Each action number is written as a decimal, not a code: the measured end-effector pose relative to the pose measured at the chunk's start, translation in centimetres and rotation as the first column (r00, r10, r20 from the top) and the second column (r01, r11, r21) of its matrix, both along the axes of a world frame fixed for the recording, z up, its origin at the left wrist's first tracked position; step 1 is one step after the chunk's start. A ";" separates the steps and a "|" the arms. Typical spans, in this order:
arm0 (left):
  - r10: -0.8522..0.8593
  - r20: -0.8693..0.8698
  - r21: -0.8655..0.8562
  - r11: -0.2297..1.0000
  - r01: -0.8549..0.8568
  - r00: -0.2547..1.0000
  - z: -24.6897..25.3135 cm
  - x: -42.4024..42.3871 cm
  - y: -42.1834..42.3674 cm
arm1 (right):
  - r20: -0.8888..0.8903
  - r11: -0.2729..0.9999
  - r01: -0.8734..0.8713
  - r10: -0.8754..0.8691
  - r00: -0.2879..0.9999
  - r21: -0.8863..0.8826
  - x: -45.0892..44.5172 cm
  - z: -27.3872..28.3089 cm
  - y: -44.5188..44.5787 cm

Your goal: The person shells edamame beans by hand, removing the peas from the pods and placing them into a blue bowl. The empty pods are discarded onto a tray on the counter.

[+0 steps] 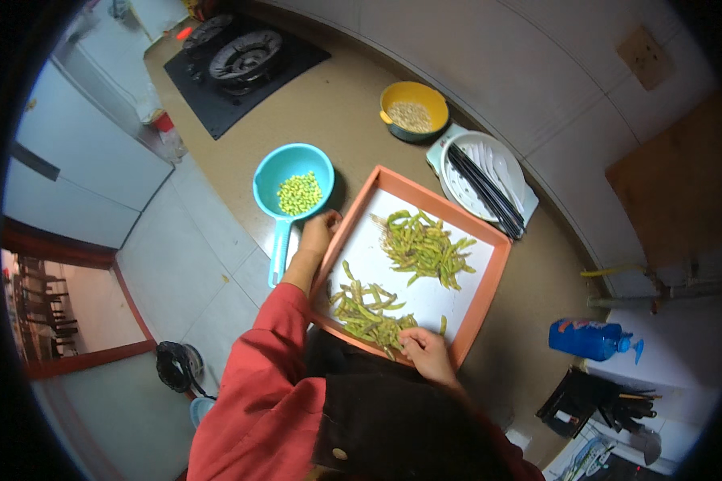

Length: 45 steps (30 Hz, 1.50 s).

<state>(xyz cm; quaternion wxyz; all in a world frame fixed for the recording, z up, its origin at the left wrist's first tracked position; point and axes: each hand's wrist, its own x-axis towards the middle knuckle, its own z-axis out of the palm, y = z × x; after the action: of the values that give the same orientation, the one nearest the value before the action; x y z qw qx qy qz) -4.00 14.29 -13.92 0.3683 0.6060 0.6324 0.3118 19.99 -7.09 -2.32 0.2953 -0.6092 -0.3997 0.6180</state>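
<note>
An orange-rimmed tray [486, 300] with a white bottom lies before me at the counter's front edge. It holds two heaps of green and brownish bean pods, a far heap [424, 246] and a near heap [367, 312]. My right hand [428, 355] reaches over the near rim, its fingertips at the right end of the near heap; whether they pinch a pod is unclear. Beside the tray's left wall is my left hand [320, 233], fingers curled and partly hidden. Just beyond it stands a turquoise handled strainer [271, 165] containing shelled green beans [299, 193].
A yellow bowl [430, 99] of pale bits stands at the back. Right of it, a white plate [466, 195] carries black chopsticks [484, 189] and white spoons [499, 168]. A gas hob [246, 66] is far left. A blue pump bottle [586, 340] stands at right.
</note>
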 end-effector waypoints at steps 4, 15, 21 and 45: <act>0.018 -0.101 0.036 0.999 -0.014 0.995 2.0 0.1 -0.4 | 0.000 0.998 0.009 -0.009 1.000 -0.064 -0.2 -0.2 -0.2; 0.145 -0.162 0.353 0.932 -0.080 0.976 9.8 1.8 -7.3 | 0.124 0.994 -0.035 0.022 0.992 0.104 0.1 -1.8 -0.8; 0.256 -0.219 0.546 0.832 -0.099 0.942 13.7 -1.5 -1.0 | 0.141 0.991 -0.081 0.066 0.988 0.105 0.0 -0.9 -0.6; -0.237 -0.281 0.136 0.949 0.284 0.930 4.5 10.5 2.6 | 0.104 0.989 0.035 -0.051 0.993 0.145 1.4 -1.4 -0.3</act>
<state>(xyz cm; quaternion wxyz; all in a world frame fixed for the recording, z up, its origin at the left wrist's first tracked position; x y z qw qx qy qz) 6.54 16.88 -9.40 0.2656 0.7504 0.5593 0.2314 21.38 -7.40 -3.67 0.3294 -0.6274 -0.4449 0.5476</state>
